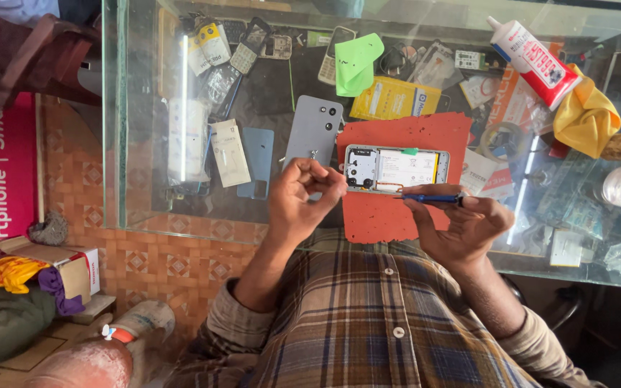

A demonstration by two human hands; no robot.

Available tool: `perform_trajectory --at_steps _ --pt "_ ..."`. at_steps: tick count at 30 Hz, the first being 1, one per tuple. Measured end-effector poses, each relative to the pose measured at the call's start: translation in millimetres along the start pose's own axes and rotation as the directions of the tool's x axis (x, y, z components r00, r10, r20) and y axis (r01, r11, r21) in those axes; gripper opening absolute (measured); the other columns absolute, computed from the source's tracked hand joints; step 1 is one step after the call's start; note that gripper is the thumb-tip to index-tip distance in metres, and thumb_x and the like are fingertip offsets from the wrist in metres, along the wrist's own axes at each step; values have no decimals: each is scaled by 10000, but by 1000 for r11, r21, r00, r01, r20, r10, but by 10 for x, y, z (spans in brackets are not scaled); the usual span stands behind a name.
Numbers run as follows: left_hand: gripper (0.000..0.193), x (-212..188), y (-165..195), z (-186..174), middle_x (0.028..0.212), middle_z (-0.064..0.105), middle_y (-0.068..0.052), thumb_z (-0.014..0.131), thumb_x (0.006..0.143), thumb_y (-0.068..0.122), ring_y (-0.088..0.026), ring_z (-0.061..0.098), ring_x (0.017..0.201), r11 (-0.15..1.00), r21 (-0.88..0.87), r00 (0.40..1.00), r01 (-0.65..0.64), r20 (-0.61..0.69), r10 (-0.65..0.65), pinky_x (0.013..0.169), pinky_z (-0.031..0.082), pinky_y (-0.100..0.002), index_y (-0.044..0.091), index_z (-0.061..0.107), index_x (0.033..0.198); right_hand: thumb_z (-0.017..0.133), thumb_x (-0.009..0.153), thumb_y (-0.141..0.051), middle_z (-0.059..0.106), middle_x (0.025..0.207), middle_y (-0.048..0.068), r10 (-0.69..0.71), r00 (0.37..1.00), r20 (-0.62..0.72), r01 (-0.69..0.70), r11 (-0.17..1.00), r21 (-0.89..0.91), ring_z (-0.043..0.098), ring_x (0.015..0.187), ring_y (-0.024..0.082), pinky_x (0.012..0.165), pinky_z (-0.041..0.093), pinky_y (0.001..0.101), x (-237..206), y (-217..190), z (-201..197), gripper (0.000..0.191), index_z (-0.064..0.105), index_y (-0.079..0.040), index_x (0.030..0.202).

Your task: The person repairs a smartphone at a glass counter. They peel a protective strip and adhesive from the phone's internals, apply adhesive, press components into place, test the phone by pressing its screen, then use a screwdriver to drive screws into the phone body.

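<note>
Mid-frame we pinch something tiny, perhaps a screw, in our left hand [303,194]; our right hand [465,219] grips a blue-handled screwdriver [431,197] beside the opened, backless phone [395,169]; its grey back cover [313,129] lies off, reassembly undone.

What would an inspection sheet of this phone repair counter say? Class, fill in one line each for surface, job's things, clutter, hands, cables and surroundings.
Surface: glass counter with a red mat on top.
Job's things: opened phone lies on the mat; its grey back cover lies beside it.
Clutter: glue tube, yellow cloth, green cloth; old handsets and packets show under the glass.
Hands: left hand has its fingers pinched together at the phone's edge; right hand holds a blue screwdriver.
Cables: nothing seen.
Surroundings: tiled floor, cardboard box with rags.
</note>
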State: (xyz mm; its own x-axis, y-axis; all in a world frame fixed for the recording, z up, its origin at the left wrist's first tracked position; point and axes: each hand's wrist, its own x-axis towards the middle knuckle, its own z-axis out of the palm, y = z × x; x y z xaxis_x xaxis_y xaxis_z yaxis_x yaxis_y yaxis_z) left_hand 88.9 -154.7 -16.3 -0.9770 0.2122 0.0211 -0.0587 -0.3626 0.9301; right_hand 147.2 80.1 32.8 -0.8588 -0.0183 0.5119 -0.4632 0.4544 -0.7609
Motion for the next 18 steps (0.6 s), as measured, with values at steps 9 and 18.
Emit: perform_trajectory --at_steps 9,18 --pt "470 -315 -124 316 1073 675 -133 723 968 -76 -173 708 1043 993 105 980 -60 195 38 946 607 -323 47 346 1220 713 940 129 712 1097 288 -73 997 -29 70 994 -87 785 987 349 856 672 367 -209 -163 40 711 127 -113 1262" --pt "494 -417 -76 365 1074 660 -127 730 969 -59 -177 711 1033 964 216 969 -153 226 103 964 614 -335 49 319 1220 779 908 71 547 1162 218 -139 989 -47 126 967 -222 782 947 326 819 668 356 -381 -171 76 717 156 -24 1249"
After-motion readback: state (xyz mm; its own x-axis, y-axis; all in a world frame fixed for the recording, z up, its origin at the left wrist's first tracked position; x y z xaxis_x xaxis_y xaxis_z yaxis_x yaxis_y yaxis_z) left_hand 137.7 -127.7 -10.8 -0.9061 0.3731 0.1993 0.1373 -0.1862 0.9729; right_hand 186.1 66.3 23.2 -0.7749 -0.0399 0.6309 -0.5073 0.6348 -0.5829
